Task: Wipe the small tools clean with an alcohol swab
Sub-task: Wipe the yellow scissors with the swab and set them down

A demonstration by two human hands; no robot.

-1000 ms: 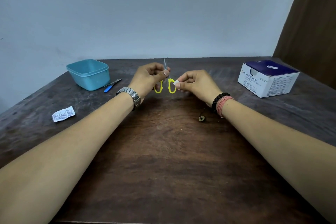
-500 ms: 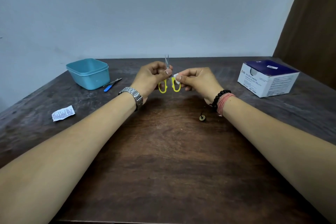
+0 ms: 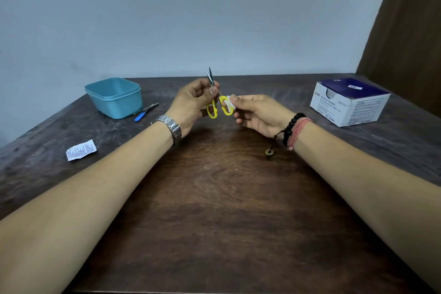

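Small scissors (image 3: pixel 213 109) with yellow handle loops and thin metal blades point up above the middle of the dark wooden table (image 3: pixel 214 222). My left hand (image 3: pixel 191 105) grips them at the pivot, thumb on the blades. My right hand (image 3: pixel 257 114) pinches a small white alcohol swab (image 3: pixel 230 104) against the right yellow loop. Part of that loop is hidden by the swab and my fingers.
A teal plastic tub (image 3: pixel 114 96) stands at the back left, with a blue-handled tool (image 3: pixel 145 112) lying beside it. A torn white swab wrapper (image 3: pixel 81 150) lies at the left. A box of alcohol swabs (image 3: pixel 349 102) sits at the back right.
The swab in my right hand has slid from the top of the right handle loop down onto the loop. The scissors have stayed upright in my left hand.
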